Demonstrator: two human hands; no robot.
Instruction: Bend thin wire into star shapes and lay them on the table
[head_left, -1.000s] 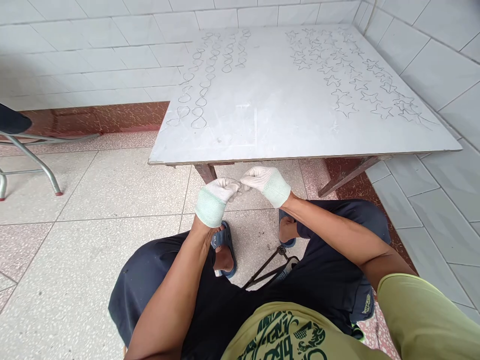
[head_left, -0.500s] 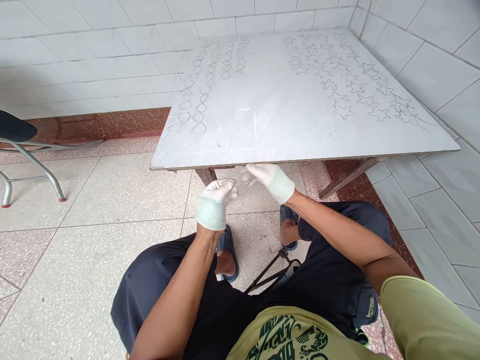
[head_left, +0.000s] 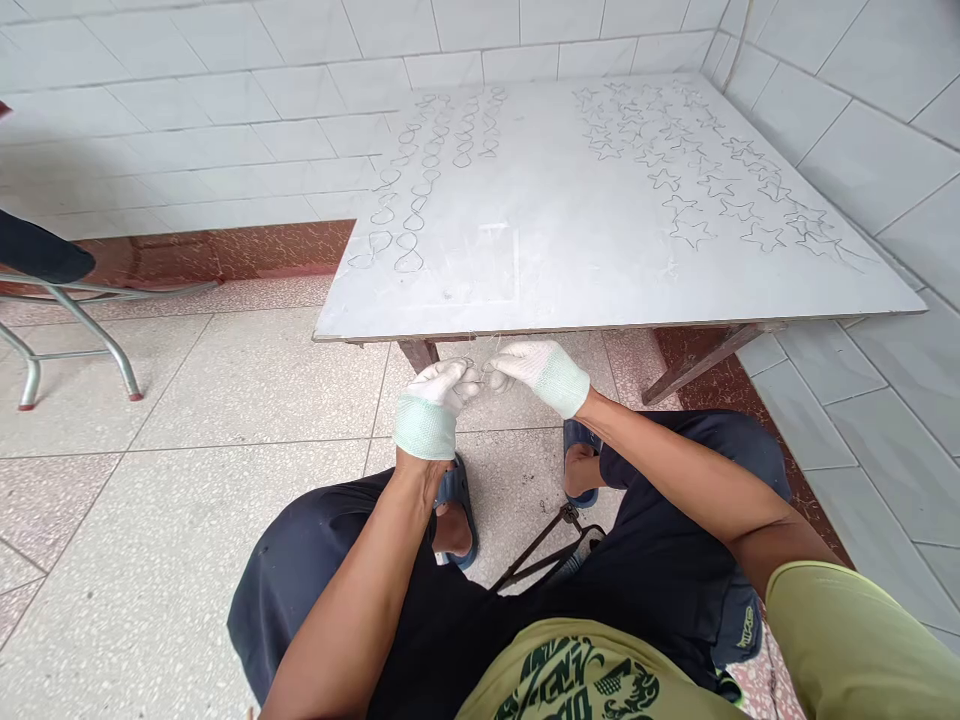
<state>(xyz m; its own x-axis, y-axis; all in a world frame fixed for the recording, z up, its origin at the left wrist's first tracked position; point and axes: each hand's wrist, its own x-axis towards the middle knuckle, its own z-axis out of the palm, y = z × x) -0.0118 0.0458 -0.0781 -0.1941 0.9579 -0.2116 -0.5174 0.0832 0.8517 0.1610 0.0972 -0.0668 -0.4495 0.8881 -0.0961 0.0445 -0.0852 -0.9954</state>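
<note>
The left hand (head_left: 450, 383), in a white glove, pinches a thin bent wire (head_left: 484, 373), and the right hand (head_left: 529, 365), gloved too, grips the same piece from the 3 o'clock side. The wire sits between the two hands, just off the near edge of the white table (head_left: 577, 225). Seen from the hands, wire loops (head_left: 409, 252) lie on the table at 11 o'clock, wire stars (head_left: 691, 236) between 1 and 2, and a metal-legged seat (head_left: 116, 350) stands at 9.
</note>
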